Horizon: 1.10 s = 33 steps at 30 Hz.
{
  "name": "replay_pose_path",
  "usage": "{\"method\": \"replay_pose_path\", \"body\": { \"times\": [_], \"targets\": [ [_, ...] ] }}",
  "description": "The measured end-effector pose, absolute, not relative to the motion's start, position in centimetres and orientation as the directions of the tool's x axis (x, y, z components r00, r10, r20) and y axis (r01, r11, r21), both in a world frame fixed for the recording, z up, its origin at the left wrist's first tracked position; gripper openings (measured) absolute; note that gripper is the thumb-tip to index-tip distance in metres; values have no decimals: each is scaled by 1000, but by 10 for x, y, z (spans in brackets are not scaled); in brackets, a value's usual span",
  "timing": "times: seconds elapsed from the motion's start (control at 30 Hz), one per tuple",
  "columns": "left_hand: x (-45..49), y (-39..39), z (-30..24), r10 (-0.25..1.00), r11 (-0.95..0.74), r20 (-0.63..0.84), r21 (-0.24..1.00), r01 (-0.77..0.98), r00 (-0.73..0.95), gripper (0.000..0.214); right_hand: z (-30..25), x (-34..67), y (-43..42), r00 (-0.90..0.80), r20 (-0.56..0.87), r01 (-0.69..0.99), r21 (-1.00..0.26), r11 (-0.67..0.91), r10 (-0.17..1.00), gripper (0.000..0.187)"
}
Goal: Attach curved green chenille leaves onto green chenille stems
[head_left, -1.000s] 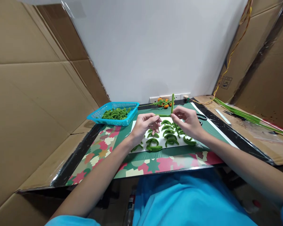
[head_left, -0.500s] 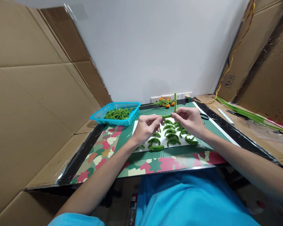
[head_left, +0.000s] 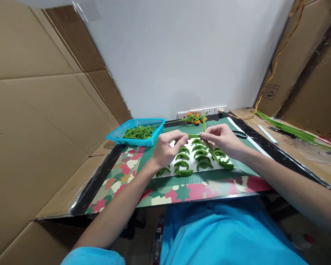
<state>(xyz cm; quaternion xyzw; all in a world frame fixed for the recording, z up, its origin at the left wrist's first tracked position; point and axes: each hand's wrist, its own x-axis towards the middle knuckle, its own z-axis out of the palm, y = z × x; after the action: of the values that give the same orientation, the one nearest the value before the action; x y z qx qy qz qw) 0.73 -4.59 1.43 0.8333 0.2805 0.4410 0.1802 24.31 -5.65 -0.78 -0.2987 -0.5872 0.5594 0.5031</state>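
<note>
Both hands hold one green pipe cleaner (head_left: 203,123) above a white sheet (head_left: 193,166). My left hand (head_left: 167,148) pinches its short bent end. My right hand (head_left: 223,140) pinches it at the bend, where one part stands up and the other runs down under the palm. Several curved green pipe cleaner pieces (head_left: 198,158) lie on the white sheet beneath the hands.
A blue basket (head_left: 136,132) with green pieces stands at the back left. Orange and green flowers (head_left: 193,118) lie by the wall. Scissors (head_left: 240,134) rest right of my hands. Long green stems (head_left: 292,133) lie on cardboard at the right. Cardboard walls close both sides.
The hands have stayed close together on the pipe cleaner; its short end now lies level between the two pinches, and the upright part leans less.
</note>
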Motion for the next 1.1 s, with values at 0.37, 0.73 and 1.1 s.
{"method": "replay_pose_path", "body": {
  "times": [0.37, 0.73, 1.1],
  "targets": [
    [16, -37, 4, 873, -390, 393, 918, -69, 290, 34, -11, 242, -59, -258, 402, -54, -914, 402, 879, 42],
    [23, -39, -6, 828, -258, 208, 966, 24, 521, 47, -13, 237, -49, -21, 318, -428, -860, 279, 948, 31],
    [19, -39, -2, 869, -416, 401, 909, -9, 290, 36, -21, 232, -43, -193, 228, -332, -930, 155, 954, 32]
  ]
}}
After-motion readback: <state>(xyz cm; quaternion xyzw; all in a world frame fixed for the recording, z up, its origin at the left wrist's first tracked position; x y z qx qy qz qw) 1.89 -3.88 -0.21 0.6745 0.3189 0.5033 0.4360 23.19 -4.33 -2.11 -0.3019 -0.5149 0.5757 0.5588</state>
